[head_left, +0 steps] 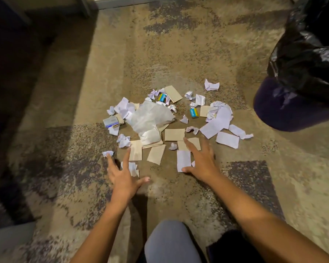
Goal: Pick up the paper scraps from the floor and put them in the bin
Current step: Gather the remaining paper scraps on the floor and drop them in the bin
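Grey-clad knee [169, 242] at bottom centre; dark furniture [8, 35] along left edge.

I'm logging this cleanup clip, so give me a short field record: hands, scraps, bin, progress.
left hand: open, fingers spread above a crumpled white scrap
right hand: open, fingers spread over a flat white slip
scraps: white paper, brown card pieces and a clear plastic bag, piled on the carpet
bin: dark, with a black liner, right of the scraps
progress: nothing held yet; the scraps in view lie on the carpet
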Motion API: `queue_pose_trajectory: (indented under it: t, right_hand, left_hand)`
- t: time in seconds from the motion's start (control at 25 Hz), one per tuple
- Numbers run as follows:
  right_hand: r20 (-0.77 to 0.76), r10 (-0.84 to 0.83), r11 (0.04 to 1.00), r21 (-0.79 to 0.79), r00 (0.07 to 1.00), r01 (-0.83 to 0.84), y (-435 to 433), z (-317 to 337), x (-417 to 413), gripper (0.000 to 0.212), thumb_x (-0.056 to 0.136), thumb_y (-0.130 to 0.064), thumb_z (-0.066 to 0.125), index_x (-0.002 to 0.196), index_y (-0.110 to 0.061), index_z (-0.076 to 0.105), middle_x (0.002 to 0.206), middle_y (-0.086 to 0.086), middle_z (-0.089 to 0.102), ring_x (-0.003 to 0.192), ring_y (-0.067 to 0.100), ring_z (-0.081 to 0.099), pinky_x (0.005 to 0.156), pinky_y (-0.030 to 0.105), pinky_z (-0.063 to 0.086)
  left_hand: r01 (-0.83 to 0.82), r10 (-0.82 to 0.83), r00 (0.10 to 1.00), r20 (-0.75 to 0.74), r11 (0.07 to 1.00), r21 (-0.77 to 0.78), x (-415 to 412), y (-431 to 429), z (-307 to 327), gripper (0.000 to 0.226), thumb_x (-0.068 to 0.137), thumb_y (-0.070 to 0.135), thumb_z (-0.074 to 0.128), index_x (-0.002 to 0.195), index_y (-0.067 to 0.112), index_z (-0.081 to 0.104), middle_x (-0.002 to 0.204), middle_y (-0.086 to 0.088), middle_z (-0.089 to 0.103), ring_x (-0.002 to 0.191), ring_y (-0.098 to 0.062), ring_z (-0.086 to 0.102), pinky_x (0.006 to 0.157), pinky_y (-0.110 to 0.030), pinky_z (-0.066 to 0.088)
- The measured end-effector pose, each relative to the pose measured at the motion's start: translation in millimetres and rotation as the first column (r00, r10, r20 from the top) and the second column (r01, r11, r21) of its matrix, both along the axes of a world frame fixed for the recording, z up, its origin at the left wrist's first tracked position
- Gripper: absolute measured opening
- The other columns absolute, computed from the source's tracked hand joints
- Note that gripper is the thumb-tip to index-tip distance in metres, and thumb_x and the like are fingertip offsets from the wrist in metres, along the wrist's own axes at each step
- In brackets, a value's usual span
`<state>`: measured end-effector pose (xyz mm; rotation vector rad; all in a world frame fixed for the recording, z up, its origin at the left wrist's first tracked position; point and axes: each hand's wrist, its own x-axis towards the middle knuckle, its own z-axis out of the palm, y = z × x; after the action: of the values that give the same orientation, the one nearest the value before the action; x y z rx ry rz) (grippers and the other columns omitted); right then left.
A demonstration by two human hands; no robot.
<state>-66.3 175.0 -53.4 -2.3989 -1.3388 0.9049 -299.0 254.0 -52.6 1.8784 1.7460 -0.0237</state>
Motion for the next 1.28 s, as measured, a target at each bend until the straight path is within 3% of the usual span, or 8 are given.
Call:
queue_pose_trajectory:
  t: [0.16,0.32,0.48,0.68,0.84,0.96,1.16,1.28]
  right_hand:
    - [0.016,0.105,0.989,-0.111,0.994,-0.103,29.4,0.3,-14.7,0.107,0.069,-0.041,0.081,0.145,-0.051,0.007,0.156,0.002,-0.023,0.142,0.039,-0.019,0.112,0.058,0.016]
    - [0.084,0.190,0.979,-0.096,0.978,-0.182,23.4,-13.3,-33.8,0.093,0.076,-0.032,0.076,0.145,-0.047,0.017,0.159,0.002,-0.014,0.144,0.034,-0.018,0.110,0.063,-0.008]
    - [0.163,0.182,0.983,-0.028,0.970,-0.180,-3.4,-16.0,-32.9,0.073,0.087,-0.015,0.065,0.143,-0.044,0.028,0.160,-0.006,0.002,0.145,0.030,-0.011,0.112,0.066,-0.003]
    - [0.149,0.111,0.985,-0.151,0.983,-0.088,-25.9,-16.7,-43.7,0.085,0.095,-0.008,0.048,0.143,-0.053,-0.006,0.152,-0.011,-0.033,0.137,0.033,-0.035,0.101,0.072,-0.015]
    - [0.309,0.136,0.987,-0.126,0.941,-0.101,-27.0,-14.5,-44.2,0.093,0.085,0.015,0.048,0.152,-0.025,-0.001,0.159,0.005,-0.013,0.144,0.039,-0.012,0.116,0.059,0.006]
    - [0.344,0.204,0.976,-0.141,0.916,-0.164,-26.3,-6.4,-31.6,0.076,0.085,0.018,0.043,0.150,-0.010,0.014,0.160,0.010,0.003,0.146,0.037,0.005,0.118,0.048,0.019]
    - [0.378,0.329,0.935,-0.259,0.865,-0.243,-9.3,8.9,-22.7,0.045,0.091,0.009,0.044,0.135,-0.001,0.041,0.155,0.012,0.016,0.136,0.036,0.028,0.099,0.043,0.043]
    - [0.386,0.354,0.920,-0.305,0.852,-0.245,-1.6,12.7,-23.8,0.042,0.090,0.009,0.048,0.130,-0.003,0.046,0.149,0.017,0.026,0.127,0.036,0.040,0.089,0.037,0.049]
  left_hand:
    - [-0.013,-0.008,0.994,-0.111,0.982,-0.187,8.5,-0.2,-10.6,0.101,0.075,0.022,0.078,0.143,0.055,0.010,0.155,-0.006,-0.026,0.142,-0.044,-0.010,0.112,-0.063,0.014]
    - [-0.085,0.085,0.996,0.002,0.996,0.001,-2.9,-9.7,-13.2,0.085,0.078,0.003,0.074,0.144,0.035,0.031,0.158,-0.011,0.006,0.144,-0.036,0.009,0.109,-0.049,0.030]
    - [-0.070,0.077,0.996,-0.037,0.982,0.175,-18.1,-9.1,-12.5,0.070,0.074,-0.005,0.070,0.134,0.019,0.044,0.138,-0.018,0.041,0.124,-0.035,0.041,0.083,-0.046,0.047]
    - [-0.055,0.053,0.998,0.015,0.965,0.256,-30.1,-1.5,-7.7,0.053,0.075,-0.011,0.063,0.119,0.014,0.051,0.113,-0.013,0.051,0.100,-0.032,0.052,0.069,-0.038,0.044]
    - [-0.007,-0.012,0.998,0.065,0.961,0.275,-35.9,11.0,0.9,0.021,0.081,0.004,0.069,0.100,0.002,0.060,0.099,-0.012,0.053,0.088,-0.029,0.054,0.069,-0.031,0.039]
    - [-0.014,-0.014,0.996,0.091,0.953,0.303,-40.2,27.2,7.2,0.018,0.081,0.011,0.071,0.096,0.004,0.064,0.108,-0.013,0.052,0.101,-0.028,0.051,0.081,-0.030,0.039]
    - [-0.014,0.002,0.998,0.055,0.975,0.222,-45.3,69.1,1.1,0.032,0.077,0.018,0.076,0.102,0.000,0.067,0.144,-0.012,0.043,0.129,-0.029,0.043,0.110,-0.041,0.035]
    - [-0.013,0.009,1.000,0.020,0.985,0.174,-40.6,78.7,-1.2,0.032,0.077,0.017,0.076,0.101,-0.003,0.066,0.144,-0.013,0.045,0.121,-0.029,0.052,0.104,-0.036,0.039]
